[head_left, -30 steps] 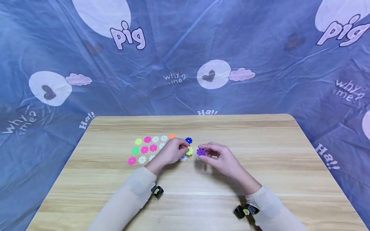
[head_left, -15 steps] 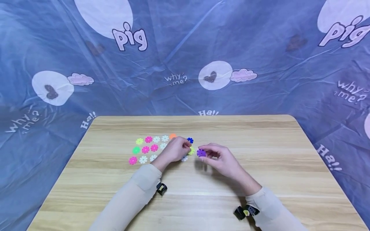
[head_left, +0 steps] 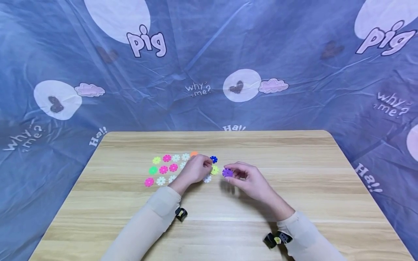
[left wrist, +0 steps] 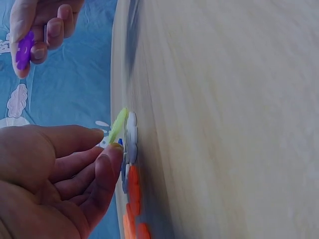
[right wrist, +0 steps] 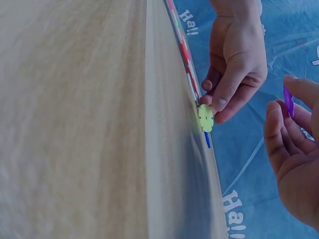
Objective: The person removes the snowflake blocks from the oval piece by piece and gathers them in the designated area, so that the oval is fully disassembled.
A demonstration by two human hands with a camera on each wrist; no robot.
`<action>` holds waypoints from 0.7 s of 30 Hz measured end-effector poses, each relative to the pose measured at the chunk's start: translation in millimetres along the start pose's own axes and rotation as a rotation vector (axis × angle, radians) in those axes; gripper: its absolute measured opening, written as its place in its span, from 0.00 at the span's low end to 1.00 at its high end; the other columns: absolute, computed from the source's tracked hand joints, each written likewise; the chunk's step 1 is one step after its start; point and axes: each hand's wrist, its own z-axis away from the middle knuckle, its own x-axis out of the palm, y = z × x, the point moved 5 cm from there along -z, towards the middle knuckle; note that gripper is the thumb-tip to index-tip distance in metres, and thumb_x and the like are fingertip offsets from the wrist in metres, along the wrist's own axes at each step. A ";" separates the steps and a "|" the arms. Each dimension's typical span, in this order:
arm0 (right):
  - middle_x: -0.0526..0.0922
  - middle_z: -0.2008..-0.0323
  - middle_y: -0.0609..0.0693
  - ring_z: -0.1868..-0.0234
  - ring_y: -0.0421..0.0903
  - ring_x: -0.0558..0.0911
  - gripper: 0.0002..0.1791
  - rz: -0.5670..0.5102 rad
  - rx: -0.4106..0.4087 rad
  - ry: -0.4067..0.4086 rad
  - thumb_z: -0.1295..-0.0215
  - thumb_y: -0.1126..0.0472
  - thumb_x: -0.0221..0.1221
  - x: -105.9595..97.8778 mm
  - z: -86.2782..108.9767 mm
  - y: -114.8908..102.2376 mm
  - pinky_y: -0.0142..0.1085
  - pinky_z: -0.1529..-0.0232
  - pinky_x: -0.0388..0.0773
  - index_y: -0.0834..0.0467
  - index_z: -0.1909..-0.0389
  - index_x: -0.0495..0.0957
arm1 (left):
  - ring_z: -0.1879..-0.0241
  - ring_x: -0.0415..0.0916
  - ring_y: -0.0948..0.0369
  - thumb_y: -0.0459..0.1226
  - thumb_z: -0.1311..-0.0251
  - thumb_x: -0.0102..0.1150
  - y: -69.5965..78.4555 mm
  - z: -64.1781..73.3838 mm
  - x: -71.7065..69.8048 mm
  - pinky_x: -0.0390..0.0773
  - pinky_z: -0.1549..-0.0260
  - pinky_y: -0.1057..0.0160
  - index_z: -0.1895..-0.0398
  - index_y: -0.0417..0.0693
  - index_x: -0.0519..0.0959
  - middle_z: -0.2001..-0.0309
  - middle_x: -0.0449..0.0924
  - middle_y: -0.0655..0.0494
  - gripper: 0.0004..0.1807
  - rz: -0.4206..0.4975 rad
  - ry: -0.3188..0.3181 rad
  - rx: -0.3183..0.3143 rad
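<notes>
In the head view my left hand (head_left: 195, 169) pinches a yellow-green notched snowflake disc (head_left: 214, 170) by its edge. The left wrist view has this yellow-green disc (left wrist: 118, 124) tilted between thumb and fingertips, close by the discs on the table. To its right, my right hand (head_left: 249, 179) holds a purple snowflake disc (head_left: 227, 173) between thumb and fingers, raised above the tabletop. Seen from the right wrist, the purple disc (right wrist: 288, 101) is nearly edge-on and apart from the yellow-green one (right wrist: 206, 118).
Rows of coloured discs lie left of my hands, among them a pink disc (head_left: 149, 182) and a green disc (head_left: 153, 170); my left hand covers some. A dark blue disc (head_left: 213, 159) and a pale disc (head_left: 207, 178) lie nearby. Behind the wooden table (head_left: 277, 145) hangs a blue printed cloth (head_left: 202, 112).
My left wrist has shifted slightly to the right over the second. Both hands keep hold of the same discs, and the right hand stays almost still.
</notes>
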 end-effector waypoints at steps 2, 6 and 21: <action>0.85 0.62 0.50 0.63 0.40 0.82 0.22 0.002 0.001 0.006 0.33 0.66 0.72 0.0 -0.4 0.8 0.31 0.60 0.84 0.65 0.39 0.84 | 0.62 0.81 0.60 0.28 0.35 0.61 -1.0 0.6 -1.2 0.84 0.55 0.60 0.49 0.39 0.90 0.59 0.90 0.50 0.15 0.007 0.013 0.006; 0.85 0.62 0.51 0.64 0.40 0.81 0.23 0.002 0.006 0.019 0.33 0.66 0.72 -0.1 -0.8 0.8 0.31 0.61 0.83 0.65 0.39 0.84 | 0.62 0.82 0.61 0.29 0.34 0.61 -3.6 2.5 -3.1 0.86 0.53 0.60 0.47 0.37 0.89 0.58 0.90 0.49 0.15 0.038 0.024 0.015; 0.85 0.61 0.57 0.67 0.37 0.80 0.25 -0.069 0.028 0.089 0.32 0.69 0.69 -2.0 -3.0 3.0 0.28 0.66 0.82 0.68 0.35 0.80 | 0.56 0.84 0.60 0.36 0.29 0.66 -13.3 19.9 -17.4 0.86 0.48 0.57 0.45 0.40 0.88 0.56 0.90 0.53 0.15 0.153 0.047 -0.021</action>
